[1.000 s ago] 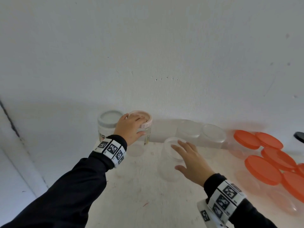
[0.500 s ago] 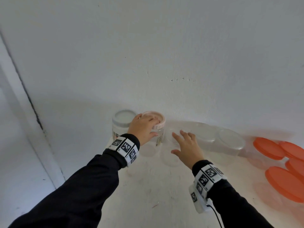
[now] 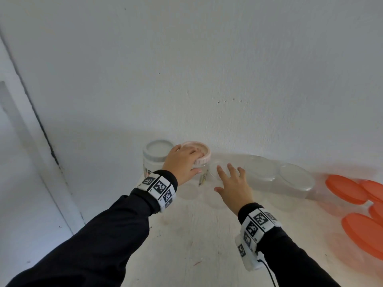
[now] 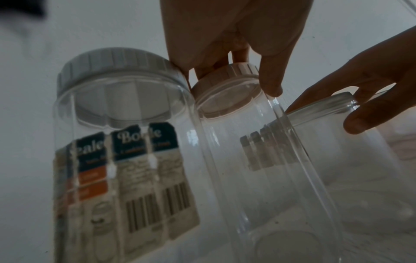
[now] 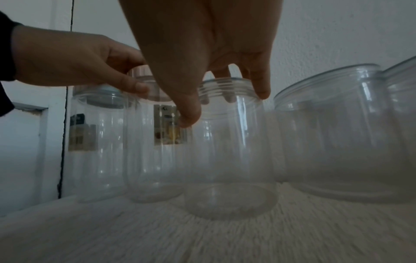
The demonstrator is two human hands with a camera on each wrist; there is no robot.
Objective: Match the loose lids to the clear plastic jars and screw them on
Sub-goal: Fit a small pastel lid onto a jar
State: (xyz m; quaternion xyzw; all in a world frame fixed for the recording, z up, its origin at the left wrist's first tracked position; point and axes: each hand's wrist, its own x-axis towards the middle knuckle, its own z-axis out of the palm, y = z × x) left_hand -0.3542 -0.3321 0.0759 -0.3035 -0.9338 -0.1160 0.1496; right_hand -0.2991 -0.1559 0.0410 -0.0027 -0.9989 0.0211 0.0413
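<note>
Right hand now reaches further left, fingers over the open clear jar beside the pink-lidded jar; apparently touching its rim, contact unclear.

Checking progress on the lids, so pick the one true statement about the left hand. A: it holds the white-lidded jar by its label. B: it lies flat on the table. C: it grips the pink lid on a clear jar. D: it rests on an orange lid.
C: the left hand curls over the pink lid sitting on a clear jar, beside the white-lidded jar; the orange lids lie far off to the right.
</note>
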